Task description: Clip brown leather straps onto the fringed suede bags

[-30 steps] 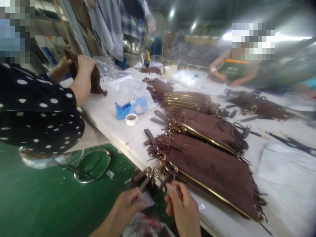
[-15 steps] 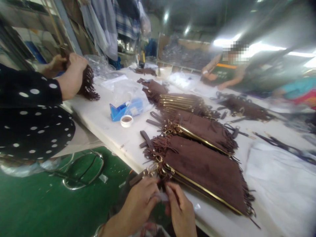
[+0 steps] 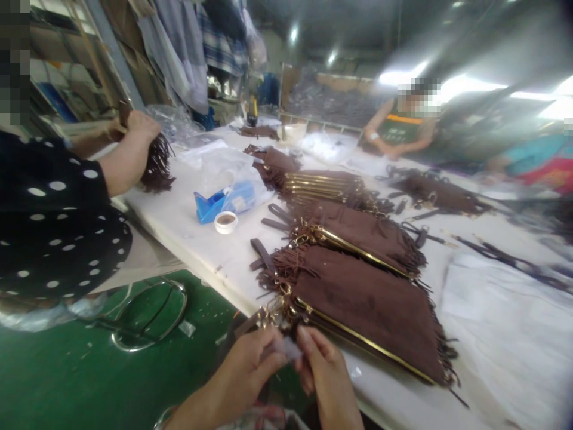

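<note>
Left hand (image 3: 250,364), bottom center: thumb and fingers pinching a small clear film (image 3: 290,347). Right hand (image 3: 329,373) just right of it, fingers curled in at the film's other end; can't tell whether it pinches the film or something dark behind it. Film sits between the two hands, lower center, blurred. Straps (image 3: 246,324) with gold clips (image 3: 268,313) just above left hand. Front bag (image 3: 371,310), brown, gold edge, fringed, lies flat on the surface (image 3: 179,218), center to lower right. Second bag (image 3: 367,233) right behind it, more stacked (image 3: 320,186) farther up frame. Blue dispenser (image 3: 210,206) and white roll (image 3: 226,222) left of center, near a clear poly bag (image 3: 219,167). Upper left: co-worker in dotted sleeve (image 3: 49,185) holding a brown fringed piece (image 3: 156,164). Upper right: co-worker in green apron (image 3: 400,130).
</note>
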`<state>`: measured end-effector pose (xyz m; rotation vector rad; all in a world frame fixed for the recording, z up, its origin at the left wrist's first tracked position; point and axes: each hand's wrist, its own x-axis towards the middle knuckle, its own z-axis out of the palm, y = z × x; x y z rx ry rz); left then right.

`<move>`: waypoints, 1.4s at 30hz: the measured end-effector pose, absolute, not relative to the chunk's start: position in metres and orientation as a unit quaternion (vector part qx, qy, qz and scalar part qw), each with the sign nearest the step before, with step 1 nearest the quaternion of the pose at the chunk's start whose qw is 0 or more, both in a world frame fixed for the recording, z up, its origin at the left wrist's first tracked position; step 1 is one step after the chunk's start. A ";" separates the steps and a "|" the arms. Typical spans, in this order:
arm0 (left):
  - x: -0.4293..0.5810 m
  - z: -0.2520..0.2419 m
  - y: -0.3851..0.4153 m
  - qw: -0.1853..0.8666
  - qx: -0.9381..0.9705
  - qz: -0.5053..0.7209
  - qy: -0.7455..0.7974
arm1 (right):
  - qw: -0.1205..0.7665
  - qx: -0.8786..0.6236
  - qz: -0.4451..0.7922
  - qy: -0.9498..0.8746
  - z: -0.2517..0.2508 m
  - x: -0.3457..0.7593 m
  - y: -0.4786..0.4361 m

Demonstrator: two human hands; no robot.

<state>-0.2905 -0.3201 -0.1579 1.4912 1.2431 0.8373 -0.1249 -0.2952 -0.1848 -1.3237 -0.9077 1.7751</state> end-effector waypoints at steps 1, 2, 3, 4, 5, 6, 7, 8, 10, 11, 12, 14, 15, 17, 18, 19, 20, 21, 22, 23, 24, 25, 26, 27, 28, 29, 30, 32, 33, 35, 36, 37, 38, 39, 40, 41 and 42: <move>-0.290 -0.158 -0.320 0.520 0.596 0.355 0.499 | 0.362 -0.510 0.700 -0.346 -0.186 -0.126 -0.294; -0.290 -0.158 -0.319 0.542 0.579 0.363 0.488 | 0.359 -0.502 0.711 -0.338 -0.188 -0.126 -0.294; -0.291 -0.158 -0.319 0.560 0.565 0.369 0.481 | 0.356 -0.492 0.723 -0.330 -0.189 -0.127 -0.294; -0.292 -0.159 -0.319 0.574 0.553 0.371 0.477 | 0.354 -0.483 0.734 -0.321 -0.191 -0.128 -0.294; -0.293 -0.161 -0.319 0.586 0.543 0.373 0.473 | 0.354 -0.474 0.743 -0.313 -0.192 -0.128 -0.294; -0.295 -0.163 -0.320 0.594 0.534 0.374 0.472 | 0.354 -0.466 0.750 -0.306 -0.192 -0.129 -0.294; -0.298 -0.165 -0.321 0.601 0.525 0.373 0.472 | 0.354 -0.461 0.756 -0.301 -0.192 -0.129 -0.295; -0.301 -0.168 -0.323 0.606 0.516 0.372 0.477 | 0.354 -0.457 0.760 -0.299 -0.191 -0.130 -0.295; -0.307 -0.174 -0.328 0.607 0.500 0.368 0.497 | 0.356 -0.448 0.765 -0.295 -0.186 -0.131 -0.296; -0.311 -0.177 -0.331 0.601 0.493 0.366 0.512 | 0.360 -0.442 0.768 -0.291 -0.184 -0.131 -0.296; -0.314 -0.180 -0.335 0.593 0.486 0.364 0.528 | 0.366 -0.436 0.771 -0.285 -0.181 -0.131 -0.296; -0.320 -0.186 -0.341 0.579 0.471 0.363 0.558 | 0.377 -0.422 0.781 -0.264 -0.177 -0.132 -0.297; -0.322 -0.188 -0.345 0.573 0.465 0.364 0.568 | 0.383 -0.415 0.787 -0.250 -0.175 -0.133 -0.297; -0.324 -0.191 -0.349 0.563 0.458 0.366 0.582 | 0.391 -0.402 0.795 -0.230 -0.173 -0.135 -0.299; -0.324 -0.191 -0.351 0.557 0.458 0.368 0.587 | 0.395 -0.398 0.796 -0.226 -0.173 -0.136 -0.299; -0.323 -0.191 -0.351 0.551 0.460 0.370 0.590 | 0.397 -0.397 0.796 -0.227 -0.173 -0.136 -0.300; -0.321 -0.191 -0.352 0.543 0.464 0.372 0.593 | 0.399 -0.400 0.792 -0.230 -0.173 -0.137 -0.300; -0.319 -0.191 -0.352 0.534 0.471 0.371 0.596 | 0.399 -0.407 0.788 -0.234 -0.173 -0.137 -0.300; -0.318 -0.191 -0.351 0.524 0.481 0.368 0.599 | 0.398 -0.416 0.783 -0.238 -0.173 -0.137 -0.300; -0.316 -0.190 -0.351 0.513 0.492 0.363 0.603 | 0.395 -0.425 0.778 -0.241 -0.174 -0.137 -0.300; -0.315 -0.189 -0.350 0.502 0.503 0.357 0.606 | 0.393 -0.434 0.773 -0.244 -0.174 -0.137 -0.300; -0.313 -0.189 -0.349 0.492 0.514 0.352 0.608 | 0.390 -0.441 0.770 -0.248 -0.175 -0.137 -0.300; -0.312 -0.188 -0.348 0.484 0.523 0.347 0.609 | 0.388 -0.446 0.766 -0.253 -0.175 -0.136 -0.301; -0.311 -0.186 -0.347 0.479 0.530 0.345 0.609 | 0.387 -0.449 0.763 -0.258 -0.175 -0.136 -0.301; -0.311 -0.185 -0.346 0.477 0.535 0.343 0.608 | 0.388 -0.453 0.759 -0.263 -0.175 -0.135 -0.301; -0.310 -0.184 -0.345 0.476 0.537 0.342 0.607 | 0.388 -0.456 0.755 -0.268 -0.176 -0.135 -0.301; -0.309 -0.183 -0.344 0.475 0.538 0.341 0.607 | 0.389 -0.458 0.751 -0.272 -0.176 -0.135 -0.301; -0.308 -0.182 -0.343 0.473 0.537 0.342 0.609 | 0.388 -0.460 0.747 -0.284 -0.178 -0.134 -0.301; -0.308 -0.182 -0.343 0.473 0.537 0.342 0.609 | 0.389 -0.459 0.744 -0.290 -0.179 -0.134 -0.300; -0.307 -0.181 -0.344 0.468 0.536 0.343 0.613 | 0.389 -0.457 0.740 -0.304 -0.182 -0.134 -0.300; -0.306 -0.181 -0.345 0.462 0.538 0.343 0.616 | 0.390 -0.460 0.735 -0.310 -0.183 -0.134 -0.299; -0.306 -0.181 -0.346 0.456 0.540 0.342 0.619 | 0.390 -0.465 0.730 -0.315 -0.184 -0.134 -0.299; -0.306 -0.180 -0.347 0.451 0.544 0.340 0.621 | 0.389 -0.470 0.725 -0.320 -0.184 -0.134 -0.299; -0.306 -0.180 -0.349 0.444 0.547 0.339 0.623 | 0.386 -0.475 0.721 -0.325 -0.185 -0.134 -0.300; -0.306 -0.179 -0.350 0.439 0.550 0.337 0.625 | 0.385 -0.479 0.716 -0.331 -0.185 -0.134 -0.300; -0.305 -0.179 -0.350 0.437 0.552 0.335 0.626 | 0.384 -0.481 0.713 -0.336 -0.185 -0.133 -0.301; -0.305 -0.179 -0.351 0.436 0.552 0.334 0.628 | 0.382 -0.481 0.710 -0.343 -0.185 -0.133 -0.301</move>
